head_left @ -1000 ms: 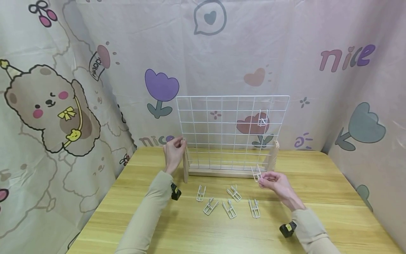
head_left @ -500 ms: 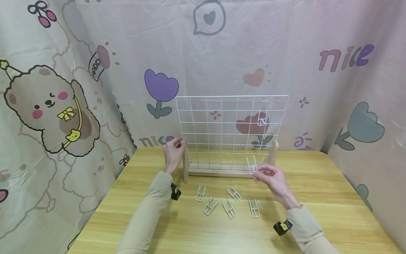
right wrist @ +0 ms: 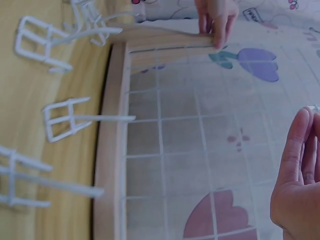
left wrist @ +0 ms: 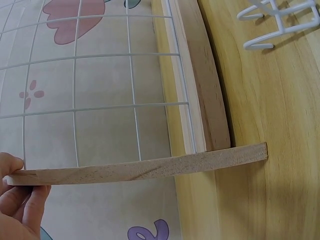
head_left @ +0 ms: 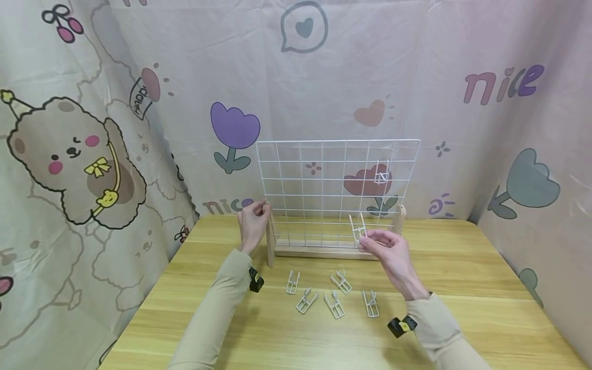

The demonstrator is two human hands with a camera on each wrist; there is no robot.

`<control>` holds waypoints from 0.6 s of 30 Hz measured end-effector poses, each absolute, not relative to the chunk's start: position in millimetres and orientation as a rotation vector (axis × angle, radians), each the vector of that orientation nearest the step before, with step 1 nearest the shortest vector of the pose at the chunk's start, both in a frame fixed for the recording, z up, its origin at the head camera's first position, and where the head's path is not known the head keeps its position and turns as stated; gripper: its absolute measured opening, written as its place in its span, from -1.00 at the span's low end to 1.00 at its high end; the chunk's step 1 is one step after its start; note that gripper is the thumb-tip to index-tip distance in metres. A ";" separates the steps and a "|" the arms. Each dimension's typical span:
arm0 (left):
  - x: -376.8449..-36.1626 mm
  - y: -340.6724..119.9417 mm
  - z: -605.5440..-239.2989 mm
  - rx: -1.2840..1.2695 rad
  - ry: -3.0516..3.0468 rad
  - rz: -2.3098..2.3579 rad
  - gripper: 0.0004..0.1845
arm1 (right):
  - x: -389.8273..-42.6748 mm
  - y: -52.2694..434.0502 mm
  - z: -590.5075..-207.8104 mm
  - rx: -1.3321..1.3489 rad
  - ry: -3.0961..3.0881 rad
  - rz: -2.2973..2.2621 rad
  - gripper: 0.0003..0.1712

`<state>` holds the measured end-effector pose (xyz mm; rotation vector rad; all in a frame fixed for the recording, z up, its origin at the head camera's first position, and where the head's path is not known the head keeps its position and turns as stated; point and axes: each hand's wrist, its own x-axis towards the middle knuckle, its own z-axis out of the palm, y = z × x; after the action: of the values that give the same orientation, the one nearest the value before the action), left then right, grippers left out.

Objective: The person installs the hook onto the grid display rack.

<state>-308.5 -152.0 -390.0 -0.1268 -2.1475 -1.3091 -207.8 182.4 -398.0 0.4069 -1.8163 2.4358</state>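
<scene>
Right grip (head_left: 386,246) pinches one clip (head_left: 357,228); left grip (head_left: 253,220) holds post (head_left: 270,234); four clips (head_left: 333,295) on table (head_left: 462,288), one on grid (head_left: 337,190).

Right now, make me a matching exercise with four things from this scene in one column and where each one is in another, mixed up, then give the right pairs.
Things:
1. left hand
2. right hand
3. hook on the grid
4. loose hooks

Places:
A. lying on the wooden table
B. hung high on the right of the wire grid
C. gripping the left wooden post
D. pinching a white hook before the grid's lower part

Pairs: 1-C, 2-D, 3-B, 4-A
</scene>
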 end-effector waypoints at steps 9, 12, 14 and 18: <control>-308.9 -152.5 -390.4 -0.125 -2.151 -1.306 -0.72 | -214.6 166.1 -373.7 0.489 -1.600 2.486 -0.79; -309.0 -152.4 -390.6 -0.122 -2.149 -1.308 -0.72 | -217.6 162.4 -366.3 0.517 -1.530 2.504 -0.80; -308.6 -152.4 -390.7 -0.123 -2.149 -1.312 -0.73 | -220.2 160.5 -361.9 0.524 -1.479 2.521 -0.82; -307.9 -152.5 -390.7 -0.128 -2.148 -1.325 -0.73 | -225.5 157.2 -353.3 0.536 -1.391 2.544 -0.84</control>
<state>-307.9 -152.5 -390.7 -0.1279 -2.1485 -1.3250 -225.5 157.2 -353.3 0.5359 -1.3909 2.5444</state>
